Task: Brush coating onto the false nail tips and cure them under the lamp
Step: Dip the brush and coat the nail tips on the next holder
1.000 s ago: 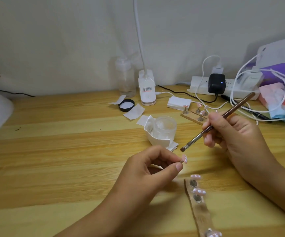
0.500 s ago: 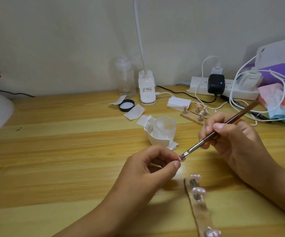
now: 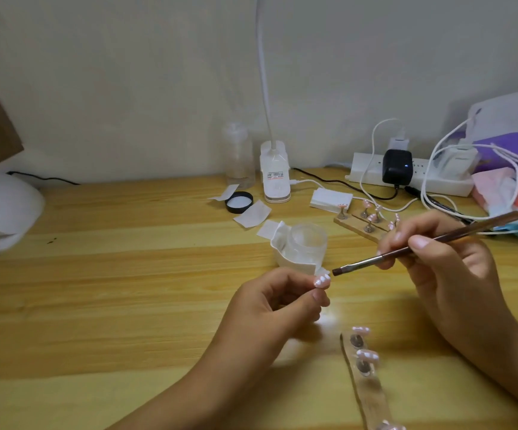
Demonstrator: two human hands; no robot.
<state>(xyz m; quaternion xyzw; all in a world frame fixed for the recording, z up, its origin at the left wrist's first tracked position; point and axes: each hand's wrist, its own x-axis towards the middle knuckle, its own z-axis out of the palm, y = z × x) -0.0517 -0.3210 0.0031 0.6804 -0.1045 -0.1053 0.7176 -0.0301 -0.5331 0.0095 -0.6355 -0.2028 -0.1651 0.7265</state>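
Head camera is showing the left hand (image 3: 270,305) pinching a small pink nail tip (image 3: 322,280) between thumb and forefinger above the wooden table (image 3: 96,274), while the right hand (image 3: 450,268) is gripping a thin brown brush (image 3: 422,246) like a pen, fingers curled round the handle. Its flat bristles are hovering just beside the held tip, slightly above it and apart from it. Spare tips (image 3: 360,329) are sitting on a wooden strip (image 3: 372,395) near the bottom edge, a clear jar (image 3: 309,240) is standing behind the left hand, and a white domed lamp (image 3: 0,209) is resting at far left.
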